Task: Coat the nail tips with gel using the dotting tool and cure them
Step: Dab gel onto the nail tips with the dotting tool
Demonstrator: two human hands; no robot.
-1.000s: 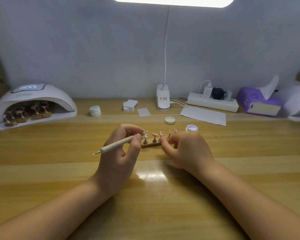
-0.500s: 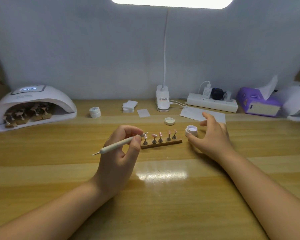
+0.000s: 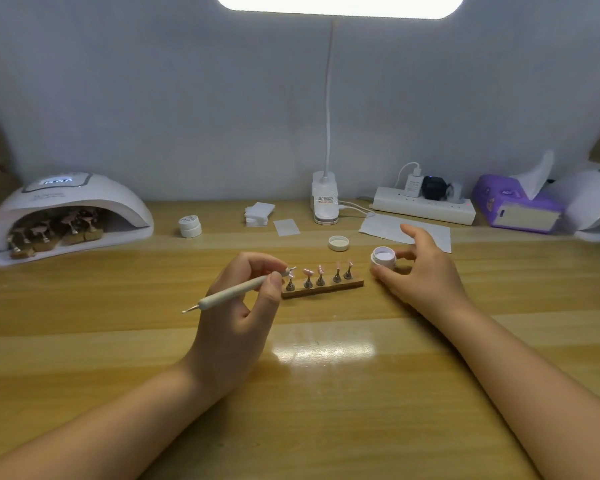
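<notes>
— Since the earlier frame the right hand (image 3: 426, 275) has closed in on the open gel jar (image 3: 383, 257): thumb now against its near side, fingers curled round the far side, so it holds the jar on the table (image 3: 326, 393). What about the other one?

— Hardly shifted. The left hand (image 3: 238, 306) pinches the dotting tool (image 3: 236, 289) between thumb and forefinger, its working end just over the leftmost nail tip on the wooden strip (image 3: 323, 289).

— So what does the next dip turn on?

— The jar sits to the right of the tool's tip, just past the strip's right end. The tool's long axis runs lower left to upper right, already pointing roughly that way. The right hand is on the jar; the left would probably cross above the five nail tips (image 3: 321, 270) to reach it, unless the jar is brought over.

— Any writing?

— The curing lamp (image 3: 66, 216), far left with more strips inside, has a lit display, too blurred to read. Labels on the closed jar (image 3: 190, 226) and the desk lamp base (image 3: 324, 202) are illegible too.
</notes>
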